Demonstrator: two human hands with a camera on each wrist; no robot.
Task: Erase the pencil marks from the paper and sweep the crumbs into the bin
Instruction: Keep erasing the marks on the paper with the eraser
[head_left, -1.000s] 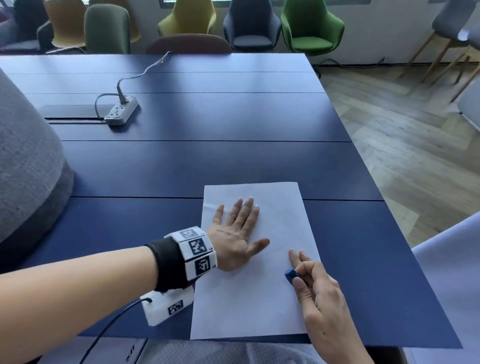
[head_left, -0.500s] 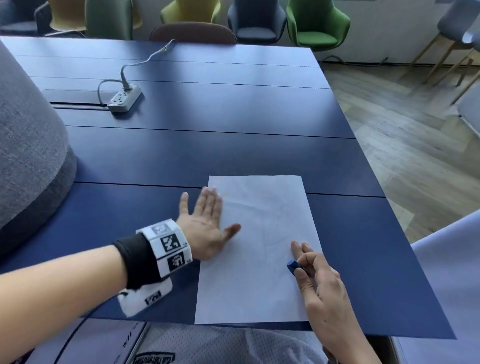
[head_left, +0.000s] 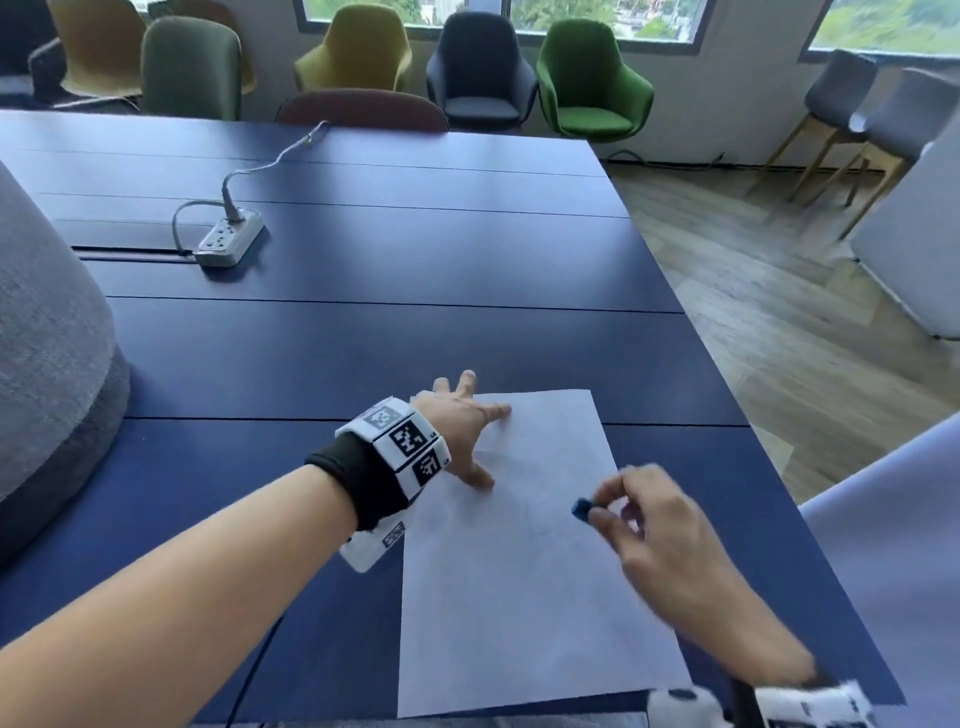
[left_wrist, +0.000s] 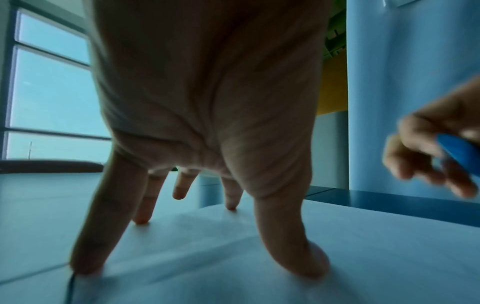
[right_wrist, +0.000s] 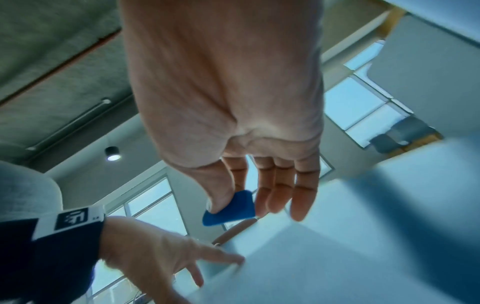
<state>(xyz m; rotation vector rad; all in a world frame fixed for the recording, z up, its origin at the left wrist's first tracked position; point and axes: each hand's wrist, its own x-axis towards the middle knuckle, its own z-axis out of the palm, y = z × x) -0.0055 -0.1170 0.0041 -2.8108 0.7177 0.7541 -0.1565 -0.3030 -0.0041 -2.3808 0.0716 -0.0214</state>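
— Paper (head_left: 524, 561) flat on the blue tabletop (head_left: 363, 353), near the front edge. Why the left hand (head_left: 457, 431) on it?

— Pinned at the far left corner, most likely to stop sliding under the rubbing. Spread fingertips (left_wrist: 141, 219) and thumb pressing down, palm arched clear of the sheet, fingers straight, gripping nothing.

— And the right hand (head_left: 654, 525)?

— Raised just above the sheet's right side, blurred. Blue eraser (right_wrist: 230, 207) pinched between thumb and forefinger, remaining fingers loosely extended beside it. Eraser tip pointing toward the middle of the sheet, apparently not touching yet.

— Any pencil marks visible?

— Only faint lines near the centre; too pale to read. No crumbs to make out, no bin in view.

— Stage of the job?

— Probably erasing, sweeping not yet begun. White power strip (head_left: 228, 239) well apart at the far left, out of the way.
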